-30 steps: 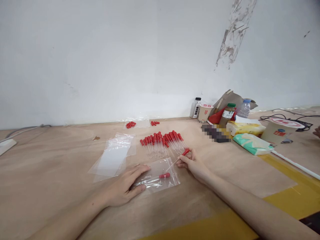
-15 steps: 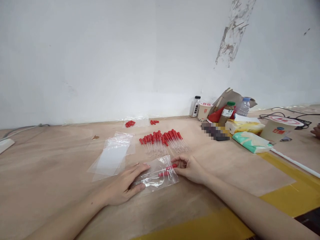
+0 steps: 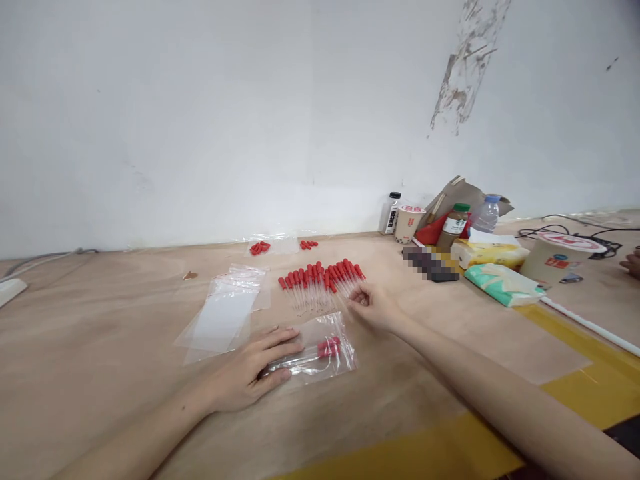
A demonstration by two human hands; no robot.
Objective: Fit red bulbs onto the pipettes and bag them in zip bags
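My left hand (image 3: 260,363) lies with its fingers apart on a clear zip bag (image 3: 345,363), pressing it to the table. Inside that bag are a few glass droppers (image 3: 329,347) with red rubber bulbs, their tubes running under my fingers. Beyond the bag, several red-bulbed droppers (image 3: 315,280) lie side by side in a fan, bulbs away from me. At the right end of this fan is my right hand (image 3: 367,305), fingers curled in towards the thumb beside the thin tubes. Whatever may be between its fingertips is hidden.
Flat clear bags (image 3: 225,307) lie stacked to the left. Loose red bulbs (image 3: 260,248) rest on plastic near the wall. On the right stand a cup (image 3: 410,223), bottles (image 3: 454,227), tissue packs (image 3: 503,283) and a larger cup (image 3: 557,260). Another person's hand (image 3: 633,263) shows at the right edge.
My right hand has left the bag's opening and moved away from me to the droppers. The red bulb it held at the opening now lies inside the bag. My left hand stays.
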